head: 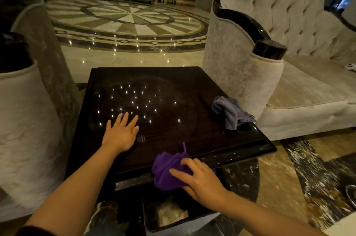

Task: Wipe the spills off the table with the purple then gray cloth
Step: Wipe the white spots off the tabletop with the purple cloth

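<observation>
A dark glossy square table fills the middle of the view. A crumpled purple cloth lies at its near edge, partly hanging over it. My right hand presses on the purple cloth with the fingers curled over it. Flat on the tabletop at the near left rests my left hand, fingers spread and holding nothing. A bunched gray cloth lies at the table's right edge, apart from both hands. Faint smear marks show on the tabletop; I cannot make out distinct spills.
A tufted cream sofa stands close to the right of the table. A cream armchair stands on the left. Below the near table edge sits a small bin. Polished marble floor lies beyond.
</observation>
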Demonstrator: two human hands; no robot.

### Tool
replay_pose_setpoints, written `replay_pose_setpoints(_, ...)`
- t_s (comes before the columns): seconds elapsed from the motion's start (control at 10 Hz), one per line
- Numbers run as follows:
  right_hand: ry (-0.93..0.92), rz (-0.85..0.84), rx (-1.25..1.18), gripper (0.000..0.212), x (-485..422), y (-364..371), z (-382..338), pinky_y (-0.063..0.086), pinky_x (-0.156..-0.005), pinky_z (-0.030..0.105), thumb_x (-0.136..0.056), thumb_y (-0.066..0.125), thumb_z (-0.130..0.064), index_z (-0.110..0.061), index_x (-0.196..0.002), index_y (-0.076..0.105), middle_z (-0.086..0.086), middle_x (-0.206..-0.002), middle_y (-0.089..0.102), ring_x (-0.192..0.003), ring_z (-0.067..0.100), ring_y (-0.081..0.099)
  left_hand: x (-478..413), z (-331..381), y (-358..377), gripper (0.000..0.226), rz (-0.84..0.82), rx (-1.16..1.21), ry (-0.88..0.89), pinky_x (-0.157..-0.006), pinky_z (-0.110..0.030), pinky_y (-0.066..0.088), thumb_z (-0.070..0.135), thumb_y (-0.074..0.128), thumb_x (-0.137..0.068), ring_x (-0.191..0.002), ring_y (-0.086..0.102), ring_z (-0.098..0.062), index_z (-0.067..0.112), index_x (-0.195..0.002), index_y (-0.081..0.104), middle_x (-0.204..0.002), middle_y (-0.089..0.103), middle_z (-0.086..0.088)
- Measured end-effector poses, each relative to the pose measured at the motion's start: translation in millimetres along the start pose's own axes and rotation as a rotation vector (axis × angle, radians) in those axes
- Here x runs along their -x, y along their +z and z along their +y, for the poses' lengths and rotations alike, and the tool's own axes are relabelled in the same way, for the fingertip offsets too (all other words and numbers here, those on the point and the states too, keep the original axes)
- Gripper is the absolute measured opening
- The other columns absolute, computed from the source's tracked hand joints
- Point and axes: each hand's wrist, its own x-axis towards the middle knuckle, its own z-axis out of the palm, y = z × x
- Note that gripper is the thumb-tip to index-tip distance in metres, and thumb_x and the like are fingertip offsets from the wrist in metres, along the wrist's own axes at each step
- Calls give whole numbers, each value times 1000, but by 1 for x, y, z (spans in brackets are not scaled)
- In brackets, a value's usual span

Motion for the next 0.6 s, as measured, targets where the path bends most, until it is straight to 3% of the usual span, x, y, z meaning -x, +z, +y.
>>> replay_pose_setpoints(0.1, -2, 4, 67, 54, 6, -1, -2, 48, -57, 14, -54, 82, -39, -34, -105, 65, -3, -95, 70, -71, 10, 64, 0, 0, 0, 51, 1, 5, 10, -117, -48, -2, 42, 11, -98, -145, -8, -23, 30, -146, 0, -158, -5, -4)
replay_pose_setpoints(0.3, -101, -28, 119, 43, 12, -7, 2, 47, -59, 13, -59, 78, -44, -41, -101, 65, -6, -97, 70, -75, 7, 64, 1, -1, 0, 52, 0, 13, 16, -117, -48, -2, 42, 11, -98, -145, -8, -23, 29, -147, 0, -158, -5, -5)
replay_pose_setpoints(0.4, -91, -5, 153, 38, 23, -14, 12, 47, -59, 15, -62, 75, -39, -39, -99, 66, -4, -95, 70, -75, 9, 64, -1, -1, 0, 52, -9, 11, 14, -117, -48, -2, 42, 11, -98, -145, -9, -23, 29, -147, 0, -158, -6, -5)
replay_pose_setpoints(0.5, 52, 146, -5, 42, 25, -19, 19, 55, -62, 25, -62, 72, -22, -23, -103, 67, 10, -95, 68, -77, 22, 66, -1, 0, -1, 52, -11, 14, 15, -117, -48, -2, 42, 11, -98, -145, -9, -23, 29, -147, 0, -158, -6, -5)
replay_pose_setpoints(0.6, 62, 145, 47, 46, 21, -23, 25, 54, -62, 27, -61, 80, -18, -20, -105, 67, 12, -96, 68, -78, 25, 66, 0, -1, 0, 52, -15, 15, 11, -117, -48, -3, 43, 11, -98, -145, -9, -24, 29, -147, 0, -158, -6, -5)
